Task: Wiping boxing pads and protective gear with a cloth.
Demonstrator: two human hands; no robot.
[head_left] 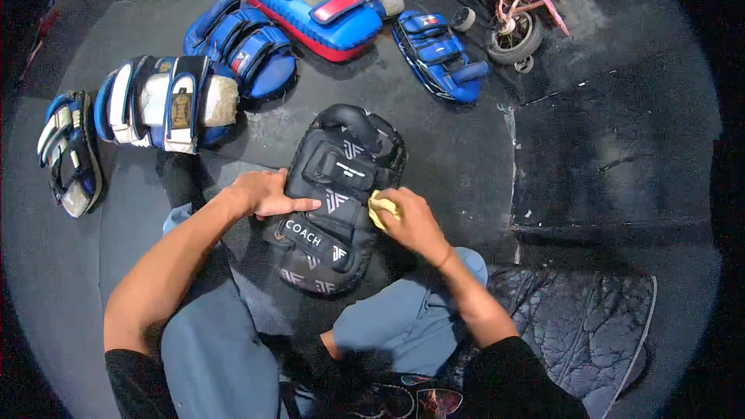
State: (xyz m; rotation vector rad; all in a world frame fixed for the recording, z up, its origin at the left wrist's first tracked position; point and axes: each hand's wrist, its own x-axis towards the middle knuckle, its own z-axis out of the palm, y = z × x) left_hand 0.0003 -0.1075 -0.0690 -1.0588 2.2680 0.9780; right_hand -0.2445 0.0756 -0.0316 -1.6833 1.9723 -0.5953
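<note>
A black kick pad (353,206) with white print and straps across its face lies in front of my crossed legs, tilted slightly to the right at its far end. My left hand (268,194) grips its left edge, the thumb lying on the face and the other fingers partly hidden at the side. In my right hand (411,225) a bunched yellow cloth (380,208) is pinched and pressed against the pad's right edge. The pad's underside is hidden.
Blue kick pads (431,54), a blue-and-red pad (318,12) and worn white-strapped pads (167,105) lie in an arc on the dark mat (458,155). A small bicycle (516,35) is at the far right. Quilted black material (570,326) lies near right, sunglasses (438,401) at the lower edge.
</note>
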